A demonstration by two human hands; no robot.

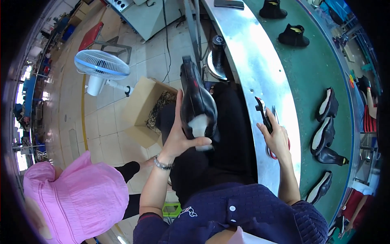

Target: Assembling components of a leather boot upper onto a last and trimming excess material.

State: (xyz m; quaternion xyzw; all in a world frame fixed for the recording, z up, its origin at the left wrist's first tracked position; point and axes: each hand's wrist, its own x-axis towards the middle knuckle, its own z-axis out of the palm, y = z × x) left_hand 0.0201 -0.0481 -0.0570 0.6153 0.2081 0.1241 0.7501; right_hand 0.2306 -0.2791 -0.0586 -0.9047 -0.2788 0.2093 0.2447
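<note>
My left hand (pixel 178 140) grips a glossy black leather boot (pixel 195 95) by its lower end, thumb across the front and fingers along the side. Something white (pixel 199 126) shows at that end of the boot, above my lap. Over the metal bench, my right hand (pixel 277 140) has its thumb and fingers round a small black hand tool (pixel 265 118) with a hooked head; its exact kind is unclear. Partly hidden under this hand lie red-handled scissors (pixel 271 153) on the bench top. The two hands are well apart.
A narrow metal bench (pixel 254 49) runs along my right. Beyond it, a green conveyor belt (pixel 298 85) carries several black shoes and boots (pixel 323 136). To my left stand an open cardboard box (pixel 138 110), a white fan (pixel 101 67) and a person in a pink hat (pixel 81 195).
</note>
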